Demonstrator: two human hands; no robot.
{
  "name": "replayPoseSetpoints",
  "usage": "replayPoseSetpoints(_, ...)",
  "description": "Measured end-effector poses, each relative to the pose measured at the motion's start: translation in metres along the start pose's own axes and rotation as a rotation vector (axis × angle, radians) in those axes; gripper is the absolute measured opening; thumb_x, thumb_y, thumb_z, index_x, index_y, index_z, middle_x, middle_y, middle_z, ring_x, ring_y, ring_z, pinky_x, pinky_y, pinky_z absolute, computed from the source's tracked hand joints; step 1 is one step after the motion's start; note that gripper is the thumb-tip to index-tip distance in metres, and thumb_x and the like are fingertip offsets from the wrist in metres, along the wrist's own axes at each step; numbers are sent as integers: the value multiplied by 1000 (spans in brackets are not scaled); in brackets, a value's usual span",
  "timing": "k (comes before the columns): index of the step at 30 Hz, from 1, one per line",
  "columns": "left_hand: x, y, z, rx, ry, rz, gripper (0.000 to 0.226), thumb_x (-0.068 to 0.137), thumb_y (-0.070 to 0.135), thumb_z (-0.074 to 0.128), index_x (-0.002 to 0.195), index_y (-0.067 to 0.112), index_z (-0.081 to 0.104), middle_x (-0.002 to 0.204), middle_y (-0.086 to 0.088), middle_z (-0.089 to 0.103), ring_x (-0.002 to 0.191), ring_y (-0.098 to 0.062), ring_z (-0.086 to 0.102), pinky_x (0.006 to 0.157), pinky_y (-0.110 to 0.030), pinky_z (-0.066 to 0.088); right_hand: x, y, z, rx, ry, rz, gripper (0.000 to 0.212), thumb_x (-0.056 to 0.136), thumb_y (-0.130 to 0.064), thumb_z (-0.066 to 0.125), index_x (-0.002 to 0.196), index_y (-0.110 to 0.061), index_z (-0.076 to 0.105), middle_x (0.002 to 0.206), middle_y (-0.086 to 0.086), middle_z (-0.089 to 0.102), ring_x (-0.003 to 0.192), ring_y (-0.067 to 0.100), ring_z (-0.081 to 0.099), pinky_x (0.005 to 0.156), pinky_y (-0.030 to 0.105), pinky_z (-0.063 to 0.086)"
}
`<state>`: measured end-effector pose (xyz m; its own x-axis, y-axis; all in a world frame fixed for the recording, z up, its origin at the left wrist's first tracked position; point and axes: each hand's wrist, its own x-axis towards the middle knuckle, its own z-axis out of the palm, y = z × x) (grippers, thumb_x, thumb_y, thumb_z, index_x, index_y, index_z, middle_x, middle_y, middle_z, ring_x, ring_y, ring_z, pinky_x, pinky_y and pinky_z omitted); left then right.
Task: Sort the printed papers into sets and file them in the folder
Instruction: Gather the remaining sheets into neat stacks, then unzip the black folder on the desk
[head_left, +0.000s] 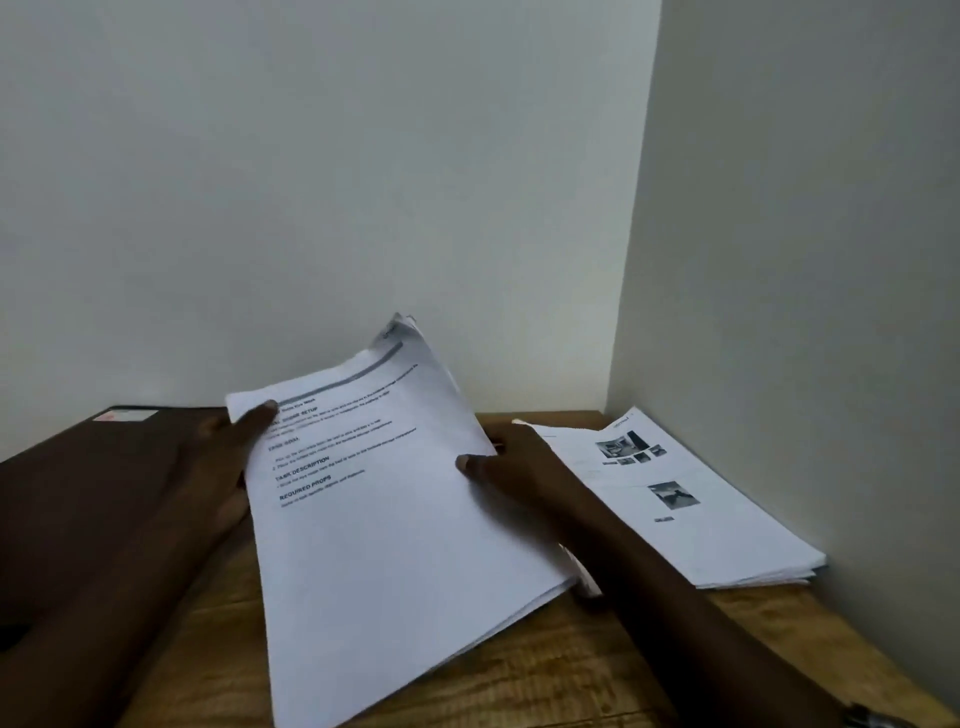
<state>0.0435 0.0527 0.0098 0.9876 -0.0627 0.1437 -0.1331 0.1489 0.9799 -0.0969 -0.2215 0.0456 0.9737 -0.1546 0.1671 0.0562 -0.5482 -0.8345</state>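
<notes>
Nearest to us, the brown wooden tabletop (519, 675) shows its grain along the near edge, and our two bare forearms reach over it from either side. Between them we hold a thick sheaf of white printed papers (384, 545), tilted with its far end raised. Whether its near corner touches the wood we cannot tell. The top sheet carries a grey bar and bold headings, among them "TASK DESCRIPTION" and "REQUIRED PROPS"; the finer lines are too blurred to read.

Our left hand (223, 457) pinches the sheaf at its left edge, thumb pressed on the top sheet and fingers hidden beneath. Our right hand (524, 467) grips the right edge, thumb on top and fingers curled behind the paper.

Farther off, a flat dark brown folder (104, 467) lies closed at the tabletop's far left corner, with a small pale label (127, 415) near its far edge. Along the right edge lies a second pile of white printed sheets (727, 535), its top page showing small photographs. Plain white walls (363, 182) meet behind the far right corner.
</notes>
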Motion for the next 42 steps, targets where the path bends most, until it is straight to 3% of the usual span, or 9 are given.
replayPoseSetpoints(2, -35, 13, 39, 80, -123, -21, 27, 88, 33, 70, 107, 15, 63, 97, 3, 75, 80, 5, 69, 71, -14, 55, -6, 0, -14, -48, 121, -41, 20, 84, -21, 63, 102, -17, 72, 101, 2, 73, 92, 19, 68, 81, 32, 52)
replayPoseSetpoints(6, -58, 27, 89, 67, -382, -132, 39, 86, 19, 69, 123, 8, 62, 120, -11, 69, 109, -29, 67, 100, -48, 49, 0, 12, -72, -132, 293, 3, 28, 85, -17, 65, 112, -13, 68, 109, 9, 70, 99, 25, 65, 80, 28, 48)
replayPoseSetpoints(15, -76, 9, 207, 327, -558, -74, 43, 91, 5, 62, 133, 13, 57, 102, -7, 75, 87, -28, 71, 70, -35, 60, -12, 79, -157, -440, 478, 220, 47, 82, -10, 52, 124, -33, 52, 113, 10, 60, 95, 31, 61, 82, 32, 51)
replayPoseSetpoints(18, -71, -12, 224, 626, -460, 45, 61, 87, 17, 70, 143, 18, 47, 102, -9, 74, 84, -23, 71, 74, -35, 59, -18, 100, -152, -585, 466, 209, 47, 83, -5, 50, 124, -28, 53, 119, 9, 59, 104, 29, 60, 86, 30, 49)
replayPoseSetpoints(22, -79, -21, 224, 883, -382, 232, 57, 87, 29, 70, 140, 25, 49, 104, 6, 65, 83, -1, 56, 66, -9, 39, -17, 115, -137, -803, 361, 195, 35, 88, -15, 54, 123, -18, 53, 132, 6, 45, 123, 26, 48, 95, 31, 42)
replayPoseSetpoints(25, -76, -21, 217, 956, -412, 306, 45, 86, 35, 71, 128, 25, 61, 110, 4, 65, 88, -6, 55, 69, -16, 39, -11, 109, -122, -977, 421, 86, 36, 87, -23, 58, 122, -20, 56, 146, 5, 39, 133, 25, 37, 103, 33, 30)
replayPoseSetpoints(28, -65, -18, 206, 933, -358, 275, 32, 87, 33, 70, 117, 23, 65, 111, 2, 64, 83, -3, 54, 74, -20, 43, 1, 88, -102, -795, 441, -78, 32, 86, -25, 62, 117, -23, 58, 136, -1, 49, 126, 21, 44, 96, 33, 36)
replayPoseSetpoints(34, -42, -5, 168, 914, -217, 285, 10, 87, 31, 70, 91, 22, 71, 87, 5, 64, 81, -9, 60, 69, -23, 43, 48, 44, -52, -638, 105, -176, 27, 84, -30, 68, 110, -27, 64, 120, -1, 60, 110, 18, 58, 89, 32, 48)
replayPoseSetpoints(42, -30, -7, 105, 869, 37, 393, 7, 89, 32, 64, 84, 33, 69, 69, 7, 67, 71, -11, 64, 69, -38, 55, 105, 28, 25, -748, -55, -165, 46, 83, -39, 70, 125, -26, 55, 124, 3, 59, 109, 21, 58, 77, 29, 42)
